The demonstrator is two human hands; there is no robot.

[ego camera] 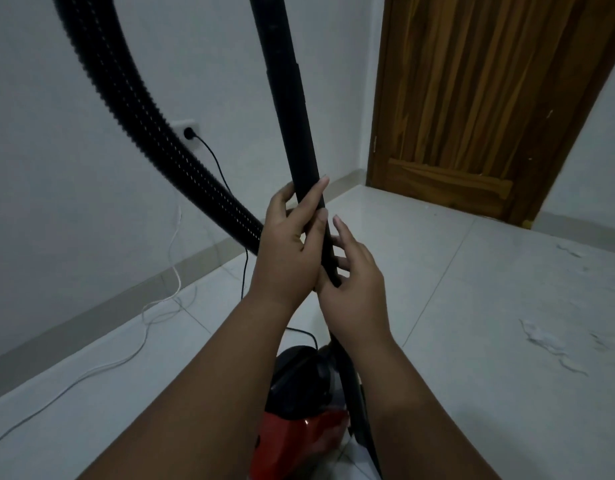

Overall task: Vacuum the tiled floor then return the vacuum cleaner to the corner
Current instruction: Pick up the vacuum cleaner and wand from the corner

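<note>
A black vacuum tube (pixel 287 98) stands nearly upright in the middle of the view. My left hand (pixel 288 254) grips it from the left, thumb and fingers wrapped round it. My right hand (pixel 351 282) holds the same tube just below, with the forefinger stretched upward beside it. A ribbed black hose (pixel 139 126) arcs from the top left down behind my left hand. The red and black vacuum body (pixel 302 410) sits on the white tiled floor (pixel 472 306) under my forearms.
A black power cord (pixel 226 188) runs from a wall socket (pixel 186 133) down to the vacuum. A white cable (pixel 136 351) lies along the floor at the left wall. A wooden door (pixel 472 98) stands at the back right. Scuffed patches (pixel 548 337) mark the tiles on the right.
</note>
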